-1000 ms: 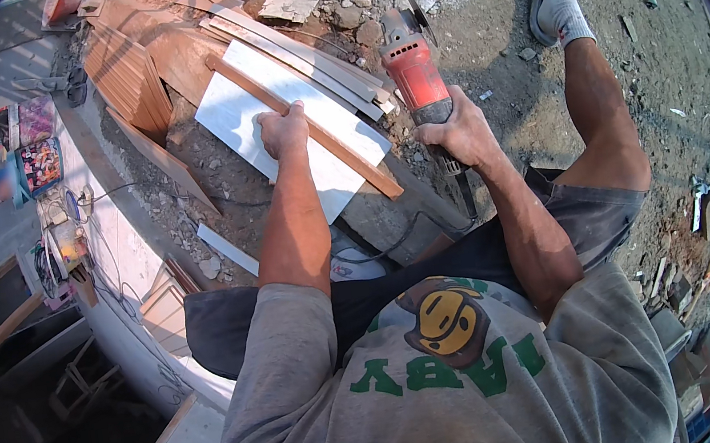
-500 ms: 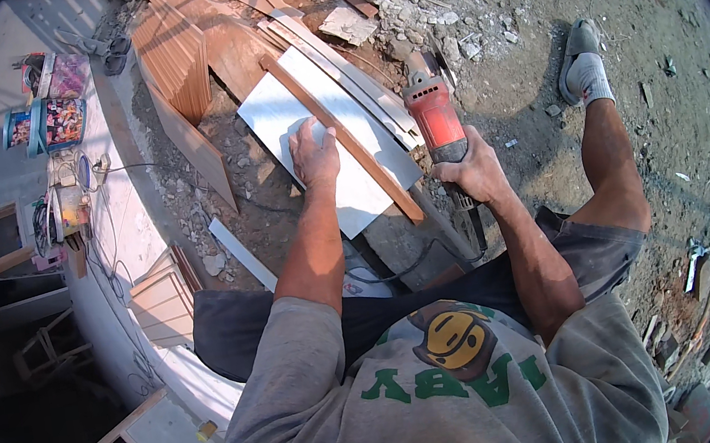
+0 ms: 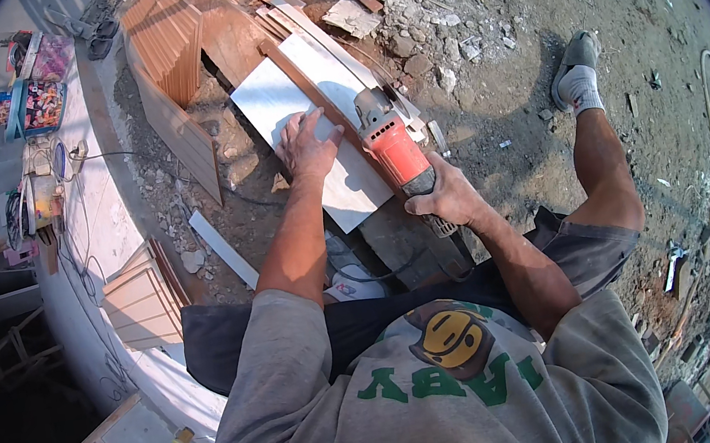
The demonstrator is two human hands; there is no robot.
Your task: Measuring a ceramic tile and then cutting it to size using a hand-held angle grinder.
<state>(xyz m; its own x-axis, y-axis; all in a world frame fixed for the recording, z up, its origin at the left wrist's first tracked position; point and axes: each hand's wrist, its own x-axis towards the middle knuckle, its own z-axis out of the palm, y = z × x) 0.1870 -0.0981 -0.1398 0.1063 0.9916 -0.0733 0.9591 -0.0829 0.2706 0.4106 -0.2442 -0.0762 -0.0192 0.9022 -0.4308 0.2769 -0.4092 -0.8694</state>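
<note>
My left hand point(image 3: 307, 145) lies on a white tile point(image 3: 353, 195) with its fingers spread, their tips close to a brown strip point(image 3: 303, 83) laid lengthwise over the tile. In my right hand point(image 3: 450, 193) is a red and dark grey angle grinder point(image 3: 396, 148), gripped round its rear body. Its grey head points away from me, over the brown strip and the tile's right part. The grinder hides the strip's near end, and its disc cannot be made out clearly.
Brown panels point(image 3: 166, 40) lean at the far left beside the tile, with rubble point(image 3: 460, 28) beyond to the right. A narrow white strip point(image 3: 223, 249) lies left of my left forearm. On the pale ledge point(image 3: 107, 214) stand buckets point(image 3: 42, 106) and cables. My sandalled foot point(image 3: 576, 76) rests on the dirt.
My right hand has brought the grinder leftward, from beside the tile to over the brown strip. My left hand stays on the tile, its fingers now more spread. The view has shifted slightly.
</note>
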